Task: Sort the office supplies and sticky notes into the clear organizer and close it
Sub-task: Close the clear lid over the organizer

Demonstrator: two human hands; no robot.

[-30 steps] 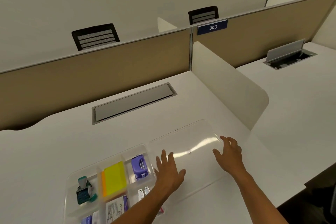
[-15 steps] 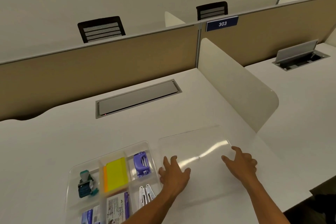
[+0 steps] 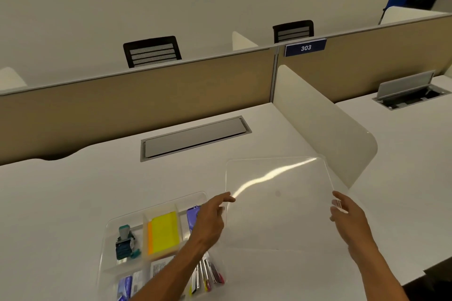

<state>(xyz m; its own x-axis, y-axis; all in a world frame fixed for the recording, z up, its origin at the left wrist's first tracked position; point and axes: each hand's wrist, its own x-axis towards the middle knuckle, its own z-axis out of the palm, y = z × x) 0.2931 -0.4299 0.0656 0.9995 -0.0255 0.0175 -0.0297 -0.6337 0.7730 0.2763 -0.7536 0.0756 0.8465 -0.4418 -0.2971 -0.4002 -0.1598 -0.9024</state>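
A clear lid (image 3: 278,200) is lifted off the white desk and tilted toward me. My left hand (image 3: 210,220) grips its left edge and my right hand (image 3: 347,217) grips its right edge. To the left sits the clear organizer (image 3: 110,247), open on top. Its compartments hold a teal stamp (image 3: 126,243), yellow sticky notes (image 3: 163,232) over an orange pad, a purple item (image 3: 192,215) partly hidden by my left hand, several clips (image 3: 208,273) and small packets (image 3: 129,283). My left forearm crosses over the organizer's right side.
A grey cable flap (image 3: 195,138) is set into the desk behind the organizer. A white divider panel (image 3: 325,127) stands right of the lid, with a neighbouring desk (image 3: 403,154) beyond. A tan partition (image 3: 137,100) closes the back.
Both hands have gone from resting flat on the lid to gripping its side edges. The lid has come up off the desk and tilted.
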